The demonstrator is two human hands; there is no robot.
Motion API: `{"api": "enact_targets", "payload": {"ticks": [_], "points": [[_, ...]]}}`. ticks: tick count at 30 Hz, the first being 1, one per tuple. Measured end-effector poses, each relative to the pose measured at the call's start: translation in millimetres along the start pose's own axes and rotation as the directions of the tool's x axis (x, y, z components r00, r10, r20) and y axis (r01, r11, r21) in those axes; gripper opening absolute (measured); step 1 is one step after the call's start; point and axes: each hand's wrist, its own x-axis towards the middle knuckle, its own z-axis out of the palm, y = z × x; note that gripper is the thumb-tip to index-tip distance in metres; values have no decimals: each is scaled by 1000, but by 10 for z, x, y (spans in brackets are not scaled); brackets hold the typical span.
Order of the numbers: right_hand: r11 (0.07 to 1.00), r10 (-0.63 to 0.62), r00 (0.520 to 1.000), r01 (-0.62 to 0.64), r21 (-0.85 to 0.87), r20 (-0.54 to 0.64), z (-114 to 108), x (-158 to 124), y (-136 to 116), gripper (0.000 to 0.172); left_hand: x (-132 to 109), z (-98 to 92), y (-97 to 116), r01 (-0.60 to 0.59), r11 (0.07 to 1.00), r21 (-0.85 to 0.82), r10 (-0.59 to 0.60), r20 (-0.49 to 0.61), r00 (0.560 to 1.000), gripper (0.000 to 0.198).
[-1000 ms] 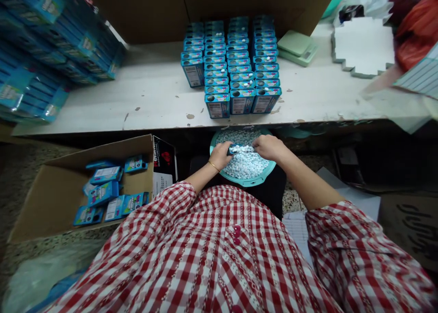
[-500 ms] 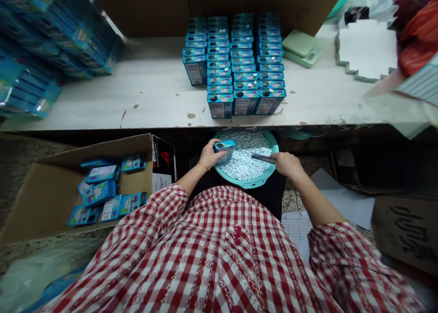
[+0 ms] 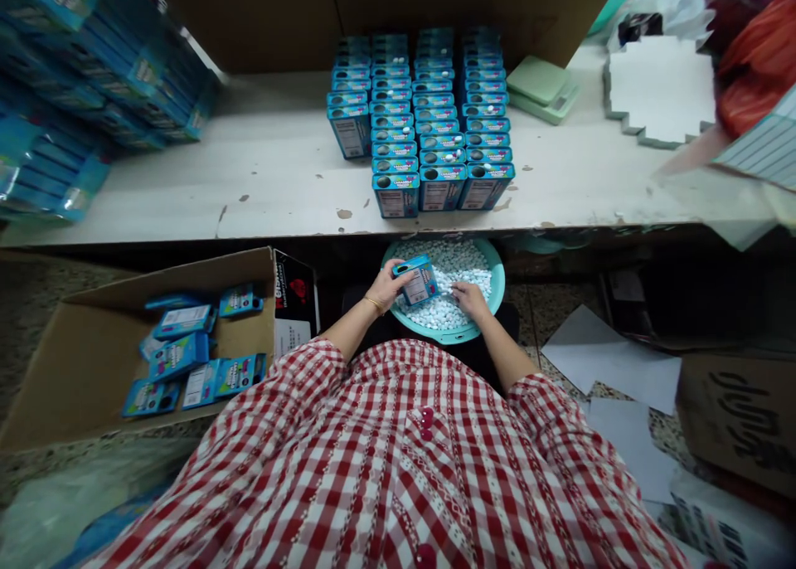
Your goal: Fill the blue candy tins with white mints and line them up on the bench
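Observation:
My left hand (image 3: 386, 287) grips a small blue box (image 3: 419, 280) by its left end, tilted over the left part of a turquoise basin (image 3: 498, 280). Small white candies (image 3: 458, 262) fill the basin. Low over the candies, right of the box, my right hand (image 3: 469, 298) has its fingers closed; what they hold is too small or hidden to name. Blue boxes (image 3: 395, 196) stand upright in four rows on the white table, with white candies lying on some of their tops.
A cardboard box (image 3: 80, 345) with several blue packs lies at the left. Stacked blue packs (image 3: 137, 71) fill the table's left end. Behind the table's front edge (image 3: 279, 221) are a green scale (image 3: 544, 88) and white card pieces (image 3: 662, 88). Papers (image 3: 613, 357) lie at lower right.
My left hand has tipped the box so its printed face shows. The right hand has moved left and in, close to the box; the dark flat tool it held no longer shows.

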Motion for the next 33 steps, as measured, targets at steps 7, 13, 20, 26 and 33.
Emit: {"api": "enact_targets", "payload": {"ticks": [7, 13, 20, 26, 33], "points": [[965, 67, 997, -76, 251, 42, -553, -186, -133, 32, -55, -288, 133, -378, 781, 497, 420, 29, 907, 44], [968, 9, 981, -58, 246, 192, -1007, -240, -558, 29, -66, 7, 153, -418, 561, 715, 394, 214, 894, 42], [845, 38, 976, 83, -529, 215, -1162, -208, -1234, 30, -85, 133, 124, -413, 429, 803, 349, 274, 896, 42], [722, 90, 976, 72, -688, 197, -1132, -295, -1664, 38, -75, 123, 100, -410, 425, 807, 352, 270, 896, 41], [730, 79, 982, 60, -681, 171, -1293, -463, -1279, 38, -42, -1, 72, -409, 553, 726, 394, 204, 896, 40]]}}
